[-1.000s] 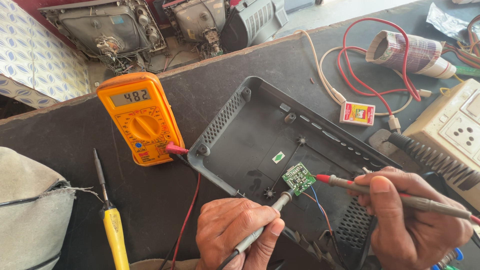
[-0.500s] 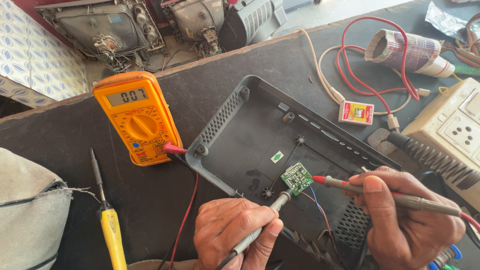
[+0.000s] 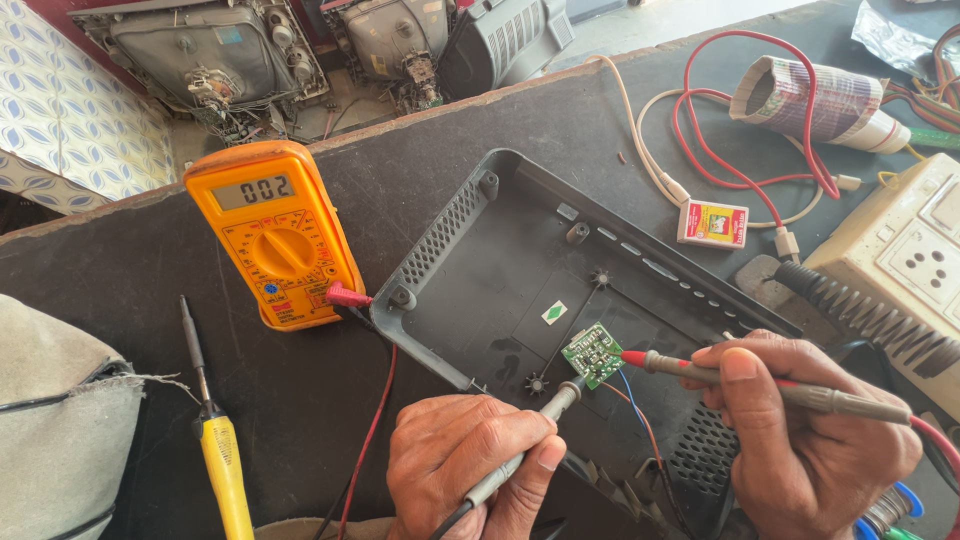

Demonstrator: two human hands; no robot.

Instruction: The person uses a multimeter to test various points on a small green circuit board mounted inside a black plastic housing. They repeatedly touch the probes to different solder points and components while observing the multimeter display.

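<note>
Green board [image 3: 592,352] lying inside the black plastic case [image 3: 520,270] on the dark desk [image 3: 120,270], near the case's lower middle, with thin wires trailing from it. Both probes already on it: grey probe [image 3: 520,440] pinched in the left hand [image 3: 470,465], grip closed around its shaft, tip at the board's lower left corner; red probe [image 3: 760,385] held pen-fashion in the right hand [image 3: 810,440], grip closed on it, tip at the board's right edge. Orange meter [image 3: 275,235] switched on and showing digits, red plug seated in its side. Judged well into the testing: contact made, reading up; how many points on the board remain unchecked, impossible to tell. Counted: two hands, two probes, one board, one case, one meter, one yellow screwdriver [image 3: 215,440] lying apart at the left, one small red-and-yellow box [image 3: 712,222] beyond the case, one cream socket box [image 3: 915,250] at the right.
</note>
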